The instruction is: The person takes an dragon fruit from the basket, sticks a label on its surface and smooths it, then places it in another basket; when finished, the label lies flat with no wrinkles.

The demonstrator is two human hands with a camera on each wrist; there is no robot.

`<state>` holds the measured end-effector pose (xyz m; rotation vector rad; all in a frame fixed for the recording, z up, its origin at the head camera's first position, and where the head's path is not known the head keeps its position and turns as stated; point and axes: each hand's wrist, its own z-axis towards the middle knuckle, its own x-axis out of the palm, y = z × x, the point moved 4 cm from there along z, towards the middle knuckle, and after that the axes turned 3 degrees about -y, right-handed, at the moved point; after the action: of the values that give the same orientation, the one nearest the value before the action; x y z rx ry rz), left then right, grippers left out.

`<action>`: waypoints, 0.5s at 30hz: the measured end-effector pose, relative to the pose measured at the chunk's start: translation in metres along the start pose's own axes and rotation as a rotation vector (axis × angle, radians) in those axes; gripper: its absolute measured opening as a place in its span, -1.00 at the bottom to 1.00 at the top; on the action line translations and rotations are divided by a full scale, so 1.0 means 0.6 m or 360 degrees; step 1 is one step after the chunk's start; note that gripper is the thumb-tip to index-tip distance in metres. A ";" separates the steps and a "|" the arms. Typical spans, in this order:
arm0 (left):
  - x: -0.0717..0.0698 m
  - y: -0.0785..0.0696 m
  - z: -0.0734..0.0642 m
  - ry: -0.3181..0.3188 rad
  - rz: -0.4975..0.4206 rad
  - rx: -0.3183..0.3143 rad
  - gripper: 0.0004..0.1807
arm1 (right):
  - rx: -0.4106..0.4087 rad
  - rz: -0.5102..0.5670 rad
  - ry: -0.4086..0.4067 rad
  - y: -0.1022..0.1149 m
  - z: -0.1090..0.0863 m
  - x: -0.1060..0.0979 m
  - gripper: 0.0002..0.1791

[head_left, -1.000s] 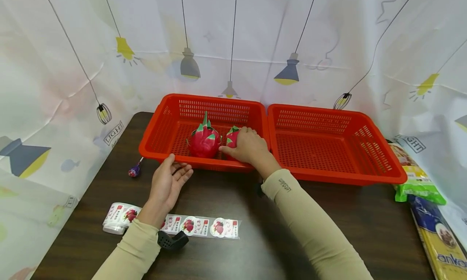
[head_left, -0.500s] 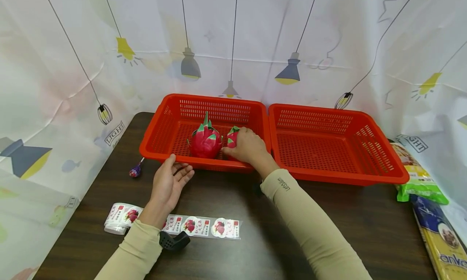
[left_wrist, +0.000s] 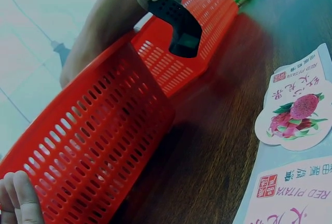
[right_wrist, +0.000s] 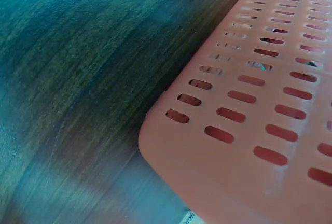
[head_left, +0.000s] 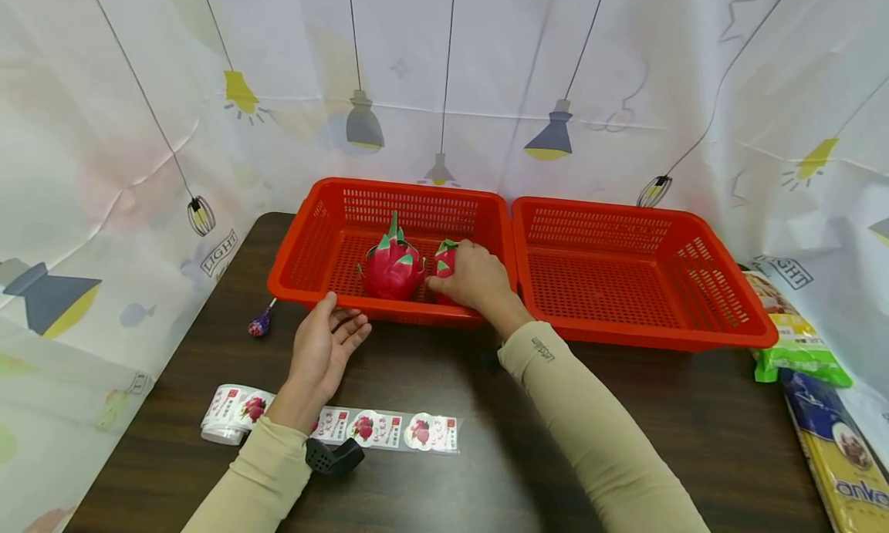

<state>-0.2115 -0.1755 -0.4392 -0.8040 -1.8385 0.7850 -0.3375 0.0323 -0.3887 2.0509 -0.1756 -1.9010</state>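
Observation:
In the head view, my right hand reaches over the near rim of the left red basket and grips a dragon fruit from above, covering most of it. Another pink dragon fruit with green-tipped scales sits to its left in the same basket. My left hand is at the basket's near rim, thumb tip on the rim, fingers relaxed below it. In the left wrist view, its fingers lie against the slotted outer wall. The right wrist view shows the slotted basket wall but no hand.
A second red basket stands against the first on the right. A roll of dragon fruit stickers lies below my left hand, its strip unrolled rightward. A lollipop is at left; packets lie at right.
Both hands keep nearly the same places. The right hand stays on the dragon fruit in the left basket; only a slight camera shift shows.

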 end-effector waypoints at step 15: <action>0.001 -0.001 -0.001 -0.0010 -0.0009 -0.0012 -0.74 | -0.0042 0.0174 -0.0107 0.008 -0.014 -0.056 -0.24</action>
<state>-0.2111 -0.1751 -0.4381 -0.8018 -1.8491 0.7784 -0.3317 0.0397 -0.3547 1.9209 -0.2723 -1.8965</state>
